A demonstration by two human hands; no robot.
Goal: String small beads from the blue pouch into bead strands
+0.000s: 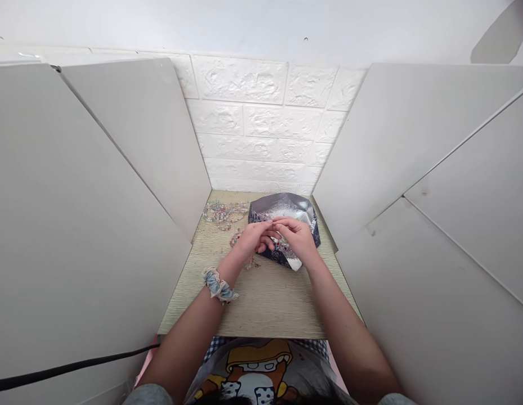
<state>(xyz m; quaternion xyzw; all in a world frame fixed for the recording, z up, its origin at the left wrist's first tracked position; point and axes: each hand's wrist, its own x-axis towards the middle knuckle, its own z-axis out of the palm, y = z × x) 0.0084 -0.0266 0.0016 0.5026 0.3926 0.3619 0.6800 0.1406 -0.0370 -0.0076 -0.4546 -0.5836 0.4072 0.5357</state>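
Observation:
My left hand (253, 242) and my right hand (297, 239) are held close together over an open foil bag (283, 208), dark outside and silver inside. Their fingertips meet, pinching something too small to make out. Colored beads (280, 246) show in the bag beneath my hands. Loose strands of multicolored beads (224, 215) lie on the board to the left of the bag, and a few more (236, 239) sit right by my left hand. A blue fabric scrunchie (219, 286) with a lace edge circles my left wrist.
The hands work over a light wood-grain board (269, 306) closed in by white panels (117, 152) on both sides and a white brick-textured wall (253, 124) behind. A black cable (67, 369) crosses the lower left. My cartoon-printed top (253, 374) shows below the board.

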